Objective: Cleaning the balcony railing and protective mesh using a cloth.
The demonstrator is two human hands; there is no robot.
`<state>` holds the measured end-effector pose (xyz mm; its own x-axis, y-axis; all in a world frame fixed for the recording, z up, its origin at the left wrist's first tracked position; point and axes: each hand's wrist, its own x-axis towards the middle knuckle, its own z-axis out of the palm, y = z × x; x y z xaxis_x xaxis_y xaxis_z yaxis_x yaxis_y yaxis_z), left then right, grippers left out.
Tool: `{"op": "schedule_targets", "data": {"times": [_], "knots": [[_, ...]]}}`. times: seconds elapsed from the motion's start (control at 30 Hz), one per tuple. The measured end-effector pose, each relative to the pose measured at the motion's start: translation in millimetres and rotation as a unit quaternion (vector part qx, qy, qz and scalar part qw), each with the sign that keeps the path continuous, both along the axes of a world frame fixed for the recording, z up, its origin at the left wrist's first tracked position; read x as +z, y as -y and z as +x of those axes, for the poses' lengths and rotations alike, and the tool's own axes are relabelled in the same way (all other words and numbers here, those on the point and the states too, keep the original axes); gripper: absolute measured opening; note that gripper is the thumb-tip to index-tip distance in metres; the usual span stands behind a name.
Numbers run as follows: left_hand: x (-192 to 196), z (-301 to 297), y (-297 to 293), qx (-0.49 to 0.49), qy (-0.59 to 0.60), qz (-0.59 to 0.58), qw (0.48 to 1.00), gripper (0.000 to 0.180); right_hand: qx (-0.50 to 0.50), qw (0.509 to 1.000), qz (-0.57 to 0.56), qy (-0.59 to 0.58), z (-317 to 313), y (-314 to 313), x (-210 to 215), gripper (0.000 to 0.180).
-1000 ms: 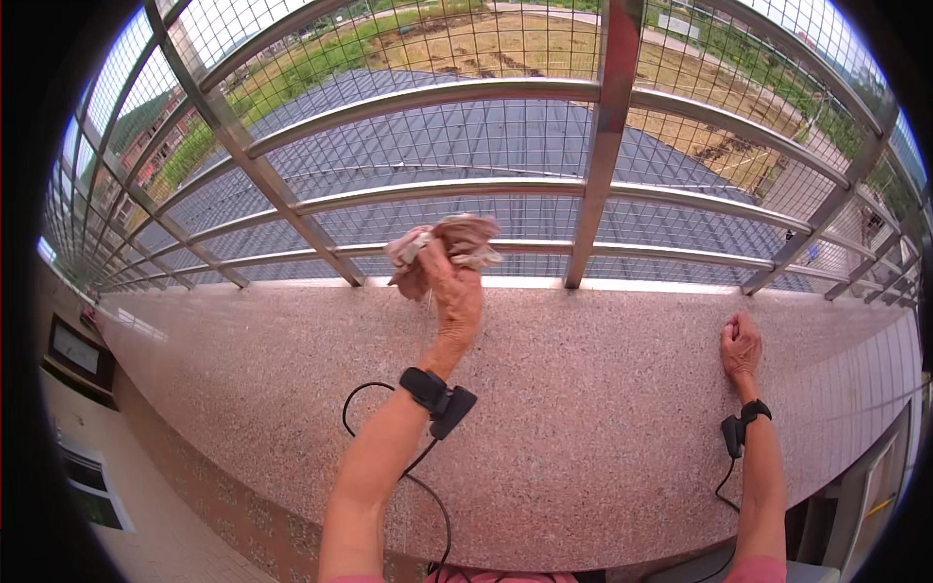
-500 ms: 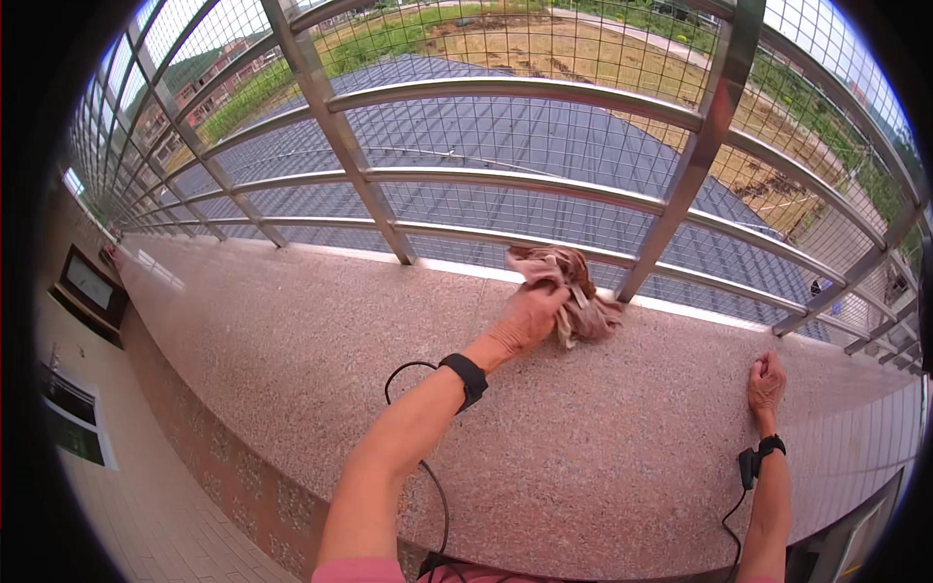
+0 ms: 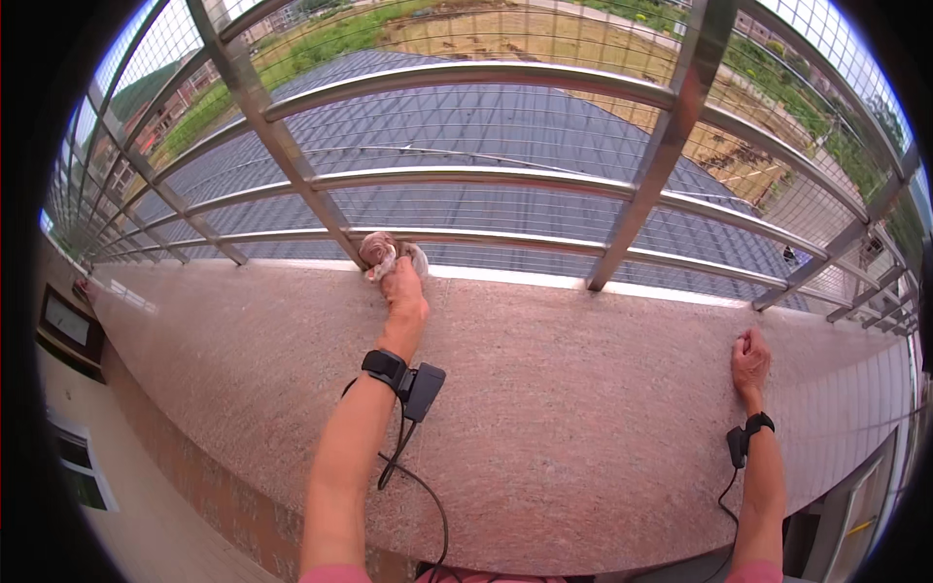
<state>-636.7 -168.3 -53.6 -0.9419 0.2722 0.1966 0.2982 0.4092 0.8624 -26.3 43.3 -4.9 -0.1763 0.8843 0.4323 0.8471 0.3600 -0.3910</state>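
My left hand reaches out over a pinkish speckled stone ledge and grips a crumpled brownish cloth, pressed at the ledge's far edge by the foot of a metal railing post. A black band with a small device and a cable sits on that wrist. My right hand rests as a closed fist on the ledge far to the right, holding nothing, with a similar black band on its wrist.
A steel railing with horizontal bars, slanted posts and wire mesh runs along the ledge's far side. Beyond it lie a dark roof and green ground far below. A wall with a dark framed panel drops away on the left.
My left hand has carried the cloth leftward along the ledge's far edge, from beside the right post to beside the left post. My right hand stays put as a fist.
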Motion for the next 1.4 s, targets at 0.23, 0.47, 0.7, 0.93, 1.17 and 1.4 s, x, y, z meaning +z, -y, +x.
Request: {"op": "schedule_targets", "data": {"times": [0.23,0.47,0.7,0.93,1.17,1.4], "knots": [[59,183,-75,-0.060,0.286,0.252,0.923,0.026,-0.031,0.999,0.015,0.021,41,-8,11,0.006],[53,321,-128,-0.199,0.246,0.174,0.932,0.023,-0.023,1.000,-0.010,-0.012,33,-8,6,0.005],[94,262,-92,-0.309,0.466,0.301,0.773,0.020,-0.022,1.000,0.009,-0.008,40,-8,3,0.005],[85,169,-61,-0.192,0.466,0.336,0.796,0.020,-0.041,0.999,0.000,0.003,51,-6,6,0.006],[57,14,-1,-0.157,0.434,0.297,0.836,0.022,-0.029,0.999,-0.011,-0.019,36,-11,1,0.006],[89,-18,49,-0.065,0.289,0.232,0.927,0.027,-0.041,0.999,-0.018,-0.011,43,-12,5,0.006]]}}
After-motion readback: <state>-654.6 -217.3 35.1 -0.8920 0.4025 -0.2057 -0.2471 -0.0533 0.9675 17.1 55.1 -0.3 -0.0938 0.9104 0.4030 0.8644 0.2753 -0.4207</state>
